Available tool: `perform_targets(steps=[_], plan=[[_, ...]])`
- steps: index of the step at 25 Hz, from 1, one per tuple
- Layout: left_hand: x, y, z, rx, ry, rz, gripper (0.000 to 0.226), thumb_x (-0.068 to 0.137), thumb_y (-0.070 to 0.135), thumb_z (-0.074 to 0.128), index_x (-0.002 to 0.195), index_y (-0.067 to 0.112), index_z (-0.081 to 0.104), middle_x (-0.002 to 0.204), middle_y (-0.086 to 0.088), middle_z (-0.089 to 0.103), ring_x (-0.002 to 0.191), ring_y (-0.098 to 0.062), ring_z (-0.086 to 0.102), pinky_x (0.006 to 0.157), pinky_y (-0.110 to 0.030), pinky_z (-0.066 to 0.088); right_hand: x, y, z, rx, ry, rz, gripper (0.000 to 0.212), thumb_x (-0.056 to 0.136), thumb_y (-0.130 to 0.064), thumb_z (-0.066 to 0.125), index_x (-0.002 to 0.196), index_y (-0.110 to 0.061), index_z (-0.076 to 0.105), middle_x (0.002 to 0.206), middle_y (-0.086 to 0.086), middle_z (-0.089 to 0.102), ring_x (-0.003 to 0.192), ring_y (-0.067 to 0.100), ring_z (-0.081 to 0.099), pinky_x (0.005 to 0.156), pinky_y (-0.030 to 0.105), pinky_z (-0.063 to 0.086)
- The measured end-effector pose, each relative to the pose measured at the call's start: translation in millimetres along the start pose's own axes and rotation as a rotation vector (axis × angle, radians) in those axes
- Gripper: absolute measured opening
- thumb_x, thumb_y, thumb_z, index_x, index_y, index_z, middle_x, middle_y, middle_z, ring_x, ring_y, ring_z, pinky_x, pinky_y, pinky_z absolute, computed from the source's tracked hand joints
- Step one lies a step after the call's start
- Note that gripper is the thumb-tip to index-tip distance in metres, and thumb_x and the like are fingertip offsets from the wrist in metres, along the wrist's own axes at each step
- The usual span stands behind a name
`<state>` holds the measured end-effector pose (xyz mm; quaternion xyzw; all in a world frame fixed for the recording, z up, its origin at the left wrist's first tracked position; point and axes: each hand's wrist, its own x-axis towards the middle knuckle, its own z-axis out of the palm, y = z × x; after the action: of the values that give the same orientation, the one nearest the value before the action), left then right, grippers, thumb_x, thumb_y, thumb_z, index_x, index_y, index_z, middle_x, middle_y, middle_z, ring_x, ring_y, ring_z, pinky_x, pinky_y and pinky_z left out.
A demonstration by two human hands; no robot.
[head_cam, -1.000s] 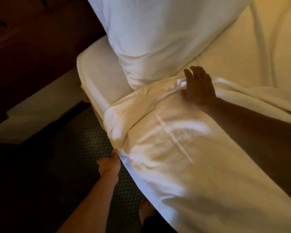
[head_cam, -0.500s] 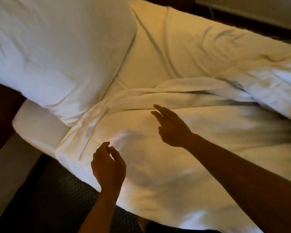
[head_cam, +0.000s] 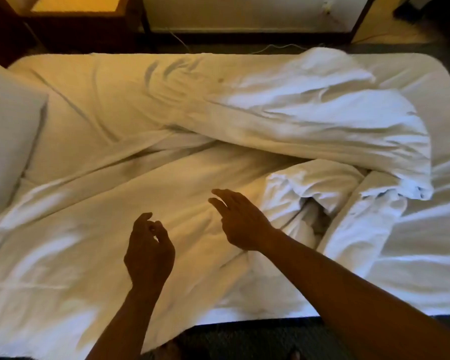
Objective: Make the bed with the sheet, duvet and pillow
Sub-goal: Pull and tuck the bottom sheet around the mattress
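A bed (head_cam: 447, 81) fills most of the frame, with a pillow (head_cam: 8, 141) at its left edge and a sheet (head_cam: 96, 105) spread across the upper left beside it. A duvet (head_cam: 309, 120) lies bunched in the upper right and centre, folded over itself, while its flatter part runs down to the lower left and over the near edge of the bed. Low in the centre, the left hand (head_cam: 147, 252) and right hand (head_cam: 240, 222) are side by side above the duvet, with floor (head_cam: 244, 341) along the bottom and a cable (head_cam: 276, 46) on the floor beyond the bed at top.
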<state>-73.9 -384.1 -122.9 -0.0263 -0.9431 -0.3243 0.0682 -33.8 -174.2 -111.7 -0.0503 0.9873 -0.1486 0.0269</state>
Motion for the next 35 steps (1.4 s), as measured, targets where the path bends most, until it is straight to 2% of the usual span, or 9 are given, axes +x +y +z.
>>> perform_targets(steps=[7, 11, 13, 19, 24, 26, 28, 33, 35], plan=[[-69, 138, 85, -0.049, -0.201, 0.212, 0.046, 0.090, 0.023, 0.060, 0.131, 0.010, 0.046, 0.116, -0.008, 0.058, 0.105, -0.027, 0.058, 0.083, -0.041, 0.049, -132, 144, -44, -0.288, 0.207, 0.412, 0.047, 0.067, -0.023, 0.076, 0.112, -0.011, 0.065, 0.131, 0.021, 0.054, 0.123, 0.040, 0.049, 0.103, 0.057, 0.037], [-91, 197, 125, 0.025, -0.260, 0.460, 0.064, 0.081, 0.026, 0.063, 0.137, 0.006, 0.040, 0.136, -0.017, 0.048, 0.126, -0.034, 0.044, 0.104, -0.047, 0.040, -182, 186, -41, -0.160, 0.126, 0.761, 0.091, 0.074, -0.046, 0.068, 0.150, -0.023, 0.022, 0.158, 0.020, 0.005, 0.144, 0.041, 0.008, 0.110, 0.063, 0.015], [-94, 217, 136, 0.099, -0.293, 0.587, 0.069, 0.081, 0.026, 0.064, 0.141, 0.007, 0.037, 0.144, -0.018, 0.042, 0.135, -0.036, 0.036, 0.111, -0.049, 0.032, -196, 185, -40, 0.059, 0.205, 0.969, 0.102, 0.075, -0.033, 0.071, 0.151, -0.026, 0.004, 0.158, 0.017, -0.007, 0.144, 0.040, 0.006, 0.107, 0.060, 0.028], [-94, 254, 176, 0.486, -0.381, 1.021, 0.082, 0.075, 0.034, 0.071, 0.146, 0.017, 0.035, 0.156, -0.014, 0.026, 0.146, -0.034, 0.015, 0.114, -0.061, 0.012, -245, 205, -48, 0.593, 0.511, 1.479, 0.046, 0.085, -0.010, 0.054, 0.130, -0.011, 0.042, 0.127, 0.018, 0.052, 0.111, 0.040, 0.054, 0.081, 0.043, 0.047], [-89, 267, 199, 0.482, -0.310, 1.096, 0.059, 0.072, 0.024, 0.075, 0.128, 0.017, 0.057, 0.124, -0.012, 0.061, 0.115, -0.033, 0.057, 0.104, -0.060, 0.032, -294, 252, -58, 0.639, 0.701, 1.796, 0.031, 0.092, -0.009, 0.045, 0.119, -0.001, 0.057, 0.119, 0.024, 0.059, 0.109, 0.041, 0.055, 0.076, 0.038, 0.045], [-88, 270, 200, 0.393, -0.254, 1.041, 0.045, 0.068, 0.016, 0.079, 0.109, 0.011, 0.063, 0.091, -0.009, 0.068, 0.079, -0.032, 0.065, 0.072, -0.044, 0.053, -318, 269, -58, 0.615, 0.765, 1.895, 0.032, 0.092, -0.013, 0.045, 0.119, -0.001, 0.058, 0.120, 0.025, 0.059, 0.112, 0.042, 0.054, 0.086, 0.044, 0.047], [-90, 271, 198, 0.285, -0.240, 0.975, 0.039, 0.068, 0.013, 0.079, 0.102, 0.008, 0.062, 0.076, -0.010, 0.064, 0.064, -0.032, 0.064, 0.048, -0.035, 0.049, -341, 281, -60, 0.562, 0.819, 1.970, 0.034, 0.093, -0.015, 0.046, 0.121, 0.000, 0.056, 0.122, 0.026, 0.057, 0.114, 0.043, 0.053, 0.092, 0.046, 0.045], [-113, 277, 198, 0.176, -0.325, 0.875, 0.032, 0.072, 0.018, 0.079, 0.099, 0.009, 0.063, 0.075, -0.010, 0.067, 0.063, -0.033, 0.066, 0.047, -0.036, 0.049, -367, 314, -78, 0.618, 1.163, 1.826, 0.038, 0.091, -0.012, 0.052, 0.128, -0.016, 0.047, 0.132, 0.013, 0.050, 0.116, 0.033, 0.053, 0.092, 0.036, 0.047], [-130, 286, 200, 0.202, -0.398, 0.837, 0.033, 0.076, 0.026, 0.074, 0.103, 0.011, 0.061, 0.078, -0.010, 0.067, 0.069, -0.035, 0.065, 0.053, -0.038, 0.049, -372, 315, -77, 0.775, 1.063, 1.745, 0.065, 0.086, -0.022, 0.067, 0.140, -0.023, 0.032, 0.144, 0.008, 0.034, 0.125, 0.031, 0.045, 0.095, 0.038, 0.044]])
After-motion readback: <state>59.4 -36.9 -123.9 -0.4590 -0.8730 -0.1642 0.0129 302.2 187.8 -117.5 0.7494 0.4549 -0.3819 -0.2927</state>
